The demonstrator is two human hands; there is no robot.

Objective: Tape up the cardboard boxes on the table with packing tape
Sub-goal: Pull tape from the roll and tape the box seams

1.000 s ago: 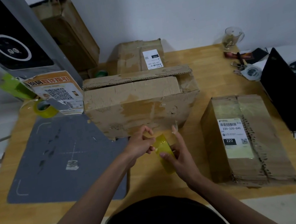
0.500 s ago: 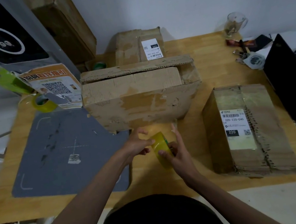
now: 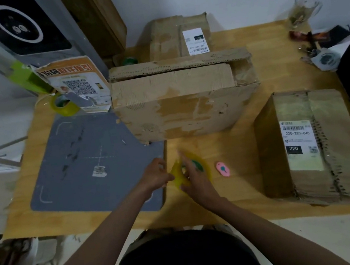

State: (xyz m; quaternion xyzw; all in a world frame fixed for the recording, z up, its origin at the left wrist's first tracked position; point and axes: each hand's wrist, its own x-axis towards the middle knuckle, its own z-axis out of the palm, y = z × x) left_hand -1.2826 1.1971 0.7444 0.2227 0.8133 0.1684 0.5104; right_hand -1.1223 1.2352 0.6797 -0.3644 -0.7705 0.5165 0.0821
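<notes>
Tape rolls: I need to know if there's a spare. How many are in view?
2. One tape roll is held in both hands, left hand and right hand, blurred; a second roll lies at the table's far-left corner. Boxes may hide others.

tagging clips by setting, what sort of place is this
Probably a small home parcel-packing desk: worn cardboard boxes with shipping labels on a wooden table, a grey cutting mat, and a yellowish packing tape roll in the hands.

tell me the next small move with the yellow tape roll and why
Probably peel a strip free and carry it to the large worn cardboard box: both the left hand and right hand hold the yellow packing tape roll just before it, and its top flaps look unsealed.
</notes>
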